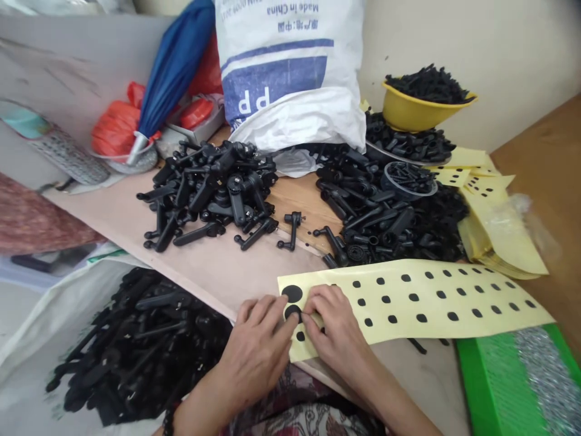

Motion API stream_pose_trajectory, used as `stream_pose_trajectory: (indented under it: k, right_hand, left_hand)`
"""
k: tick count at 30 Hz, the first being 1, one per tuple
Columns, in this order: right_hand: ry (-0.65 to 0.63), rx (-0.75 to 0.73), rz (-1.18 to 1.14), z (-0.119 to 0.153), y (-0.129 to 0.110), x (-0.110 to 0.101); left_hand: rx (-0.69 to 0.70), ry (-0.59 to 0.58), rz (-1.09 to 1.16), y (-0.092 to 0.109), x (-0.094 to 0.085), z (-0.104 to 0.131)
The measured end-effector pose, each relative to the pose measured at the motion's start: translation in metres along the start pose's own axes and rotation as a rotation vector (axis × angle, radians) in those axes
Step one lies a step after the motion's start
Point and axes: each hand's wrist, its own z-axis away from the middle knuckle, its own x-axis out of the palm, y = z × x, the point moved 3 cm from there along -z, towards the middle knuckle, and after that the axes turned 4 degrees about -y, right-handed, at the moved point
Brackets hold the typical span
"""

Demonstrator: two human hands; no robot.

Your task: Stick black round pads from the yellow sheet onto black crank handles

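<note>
- Left hand (pixel 259 344) and right hand (pixel 334 322) are set narrowly at the left end of the yellow sheet (pixel 436 309); grip cannot be told.
- Sheet's far edge is crowded by black parts (pixel 381 221).
- Leftward, tabletop (pixel 240 266) is exposed.

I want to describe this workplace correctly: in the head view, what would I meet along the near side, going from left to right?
White bag of black parts → left hand → right hand → green box.
</note>
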Motion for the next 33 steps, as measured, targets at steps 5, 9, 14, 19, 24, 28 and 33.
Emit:
stream_pose_trajectory:
  k: [5,9,14,19,24,28,33]
  right_hand:
    - [0.006,0.007,-0.007,0.003,0.001,0.003]
    - [0.060,-0.048,-0.001,0.003,0.002,0.008]
    - [0.086,-0.180,-0.033,-0.003,0.009,0.018]
    - [-0.047,-0.166,-0.116,-0.007,0.014,0.021]
    - [-0.117,-0.059,-0.362,-0.003,0.016,0.018]
    - [-0.086,0.067,-0.590,0.001,0.023,0.017]
    - [-0.133,0.034,-0.655,-0.002,0.020,0.007]
  left_hand:
    - [-0.013,-0.018,0.001,0.000,0.001,0.002]
    - [0.006,0.071,-0.036,-0.002,0.002,0.006]
    - [0.058,0.370,-0.201,-0.008,0.010,0.004]
    - [0.066,0.494,-0.215,-0.011,0.019,0.005]
    - [0.019,0.417,0.126,-0.034,-0.001,0.001]
    - [-0.147,0.277,-0.024,-0.061,-0.028,-0.034]
    - [-0.386,0.040,-0.182,-0.085,-0.030,-0.088]
